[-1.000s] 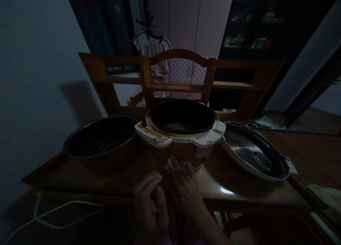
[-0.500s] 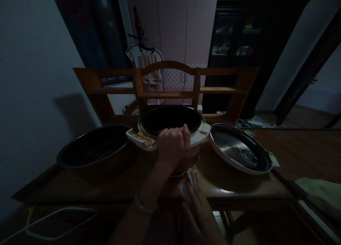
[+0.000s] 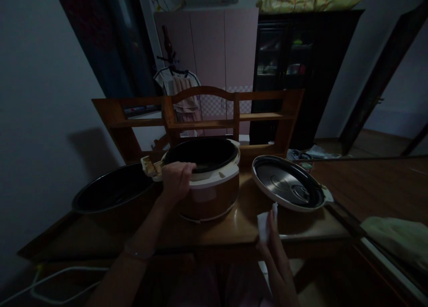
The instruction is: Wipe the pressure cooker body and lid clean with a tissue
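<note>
A rice cooker body (image 3: 210,198) with a white rim and a dark, round opening stands on the wooden table (image 3: 240,229). My left hand (image 3: 176,180) is closed over the front left of its rim. In my right hand (image 3: 274,249), a folded white tissue (image 3: 264,225) is held between the fingers, apart from the cooker and above the table's front edge. To the left sits a black inner pot (image 3: 115,206). On the right lies the cooker's round lid (image 3: 284,182), its metal inner side facing up.
A wooden shelf rack (image 3: 203,124) rises along the table's back. A white cable (image 3: 70,269) loops at the lower left. Pale green cloth (image 3: 397,238) lies at the right, beyond the table edge. Wardrobes (image 3: 209,53) stand farther back.
The cooker has turned, and its side latch now points more to the left. My left hand has moved left with the rim. My right hand has moved right with the tissue, away from the cooker's base.
</note>
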Motion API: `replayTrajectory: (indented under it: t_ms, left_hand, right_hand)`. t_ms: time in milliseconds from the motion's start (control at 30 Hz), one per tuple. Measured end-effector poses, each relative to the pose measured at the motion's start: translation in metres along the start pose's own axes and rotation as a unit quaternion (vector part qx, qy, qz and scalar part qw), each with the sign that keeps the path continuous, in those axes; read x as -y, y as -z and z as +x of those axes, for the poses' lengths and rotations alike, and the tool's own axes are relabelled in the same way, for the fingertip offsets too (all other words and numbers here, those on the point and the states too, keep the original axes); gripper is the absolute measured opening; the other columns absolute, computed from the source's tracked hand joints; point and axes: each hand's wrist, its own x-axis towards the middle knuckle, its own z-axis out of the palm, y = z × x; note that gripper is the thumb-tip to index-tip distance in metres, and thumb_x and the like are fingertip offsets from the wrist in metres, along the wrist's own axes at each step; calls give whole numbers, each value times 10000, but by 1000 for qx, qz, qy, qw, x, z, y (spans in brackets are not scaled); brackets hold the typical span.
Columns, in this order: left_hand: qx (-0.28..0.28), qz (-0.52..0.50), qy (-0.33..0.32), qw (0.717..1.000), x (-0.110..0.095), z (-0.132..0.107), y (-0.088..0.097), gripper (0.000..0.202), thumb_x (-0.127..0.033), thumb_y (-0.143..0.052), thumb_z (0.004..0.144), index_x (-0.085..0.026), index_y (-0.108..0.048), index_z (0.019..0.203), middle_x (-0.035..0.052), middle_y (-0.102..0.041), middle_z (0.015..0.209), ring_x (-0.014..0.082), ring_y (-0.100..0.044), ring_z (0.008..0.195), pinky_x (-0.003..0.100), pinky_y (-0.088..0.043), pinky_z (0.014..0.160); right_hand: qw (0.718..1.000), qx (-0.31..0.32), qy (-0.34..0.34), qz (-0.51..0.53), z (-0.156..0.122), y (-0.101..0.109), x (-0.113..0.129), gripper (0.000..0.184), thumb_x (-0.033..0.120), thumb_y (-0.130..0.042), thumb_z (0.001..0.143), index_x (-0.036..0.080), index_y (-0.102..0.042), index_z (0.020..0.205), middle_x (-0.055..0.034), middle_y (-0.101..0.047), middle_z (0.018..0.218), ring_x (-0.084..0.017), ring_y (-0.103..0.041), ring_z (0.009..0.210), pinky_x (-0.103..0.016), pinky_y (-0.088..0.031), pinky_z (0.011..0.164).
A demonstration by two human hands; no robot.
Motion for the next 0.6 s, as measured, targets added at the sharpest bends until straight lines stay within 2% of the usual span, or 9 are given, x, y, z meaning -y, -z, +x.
replayTrajectory:
  t_ms: [100, 200, 267, 333, 433, 533, 600]
  left_hand:
    - [15, -18, -6, 1000, 21, -5, 5, 489, -314, -261, 1008, -185, -705, 849, 90, -753, 829, 205, -654, 742, 346, -424, 746]
    - [18, -28, -17, 999, 34, -9, 8, 460, -332, -279, 975, -197, -702, 857, 91, -755, 854, 217, -663, 781, 362, -444, 772]
    - [14, -33, -25, 999, 40, -11, 9, 439, -371, -306, 947, -207, -701, 848, 90, -751, 842, 229, -662, 775, 377, -451, 758]
    - [8, -37, -30, 999, 42, -12, 10, 426, -393, -325, 933, -214, -701, 845, 87, -743, 832, 238, -658, 775, 388, -458, 751]
    - [-1, -42, -24, 999, 33, -17, 12, 438, -345, -293, 964, -210, -703, 890, 89, -727, 874, 242, -647, 844, 400, -463, 800]
    - [-25, -39, 10, 999, 11, -24, 15, 496, -285, -209, 1005, -197, -696, 961, 107, -699, 967, 249, -618, 964, 423, -441, 897]
    - [-48, -59, 54, 996, -3, -29, 15, 495, -285, -202, 1019, -187, -687, 1004, 109, -687, 1050, 253, -591, 1071, 442, -399, 1011]
  right_hand:
    - [998, 18, -13, 62, 10, -21, 11, 688, 464, -458, 1044, 385, -110, 1633, 56, -9, 1697, -219, -1, 1560, -526, -65, 1266]
    - [995, 25, -10, 100, 38, -51, 29, 656, 477, -387, 1066, 359, -84, 1635, 20, -58, 1698, -219, -47, 1563, -542, -156, 1254]
    - [996, -28, 50, 70, 63, -71, 41, 646, 493, -331, 1076, 300, -84, 1641, -36, -121, 1694, -241, -90, 1563, -559, -260, 1217]
    - [995, -45, 69, 59, 86, -89, 49, 680, 514, -362, 1070, 291, -67, 1642, -31, -96, 1699, -231, -38, 1567, -547, -210, 1233]
    - [994, -58, 76, 53, 99, -113, 50, 650, 519, -292, 1084, 298, -44, 1643, -28, -34, 1705, -238, 15, 1568, -581, -121, 1242]
    - [994, -58, 87, 37, 83, -135, 37, 641, 516, -233, 1089, 313, 26, 1639, -30, 41, 1705, -258, 77, 1562, -641, -32, 1229]
    - [993, -39, 112, 1, 67, -147, 26, 687, 527, -267, 1083, 313, 90, 1630, -39, 104, 1699, -281, 134, 1552, -675, 21, 1209]
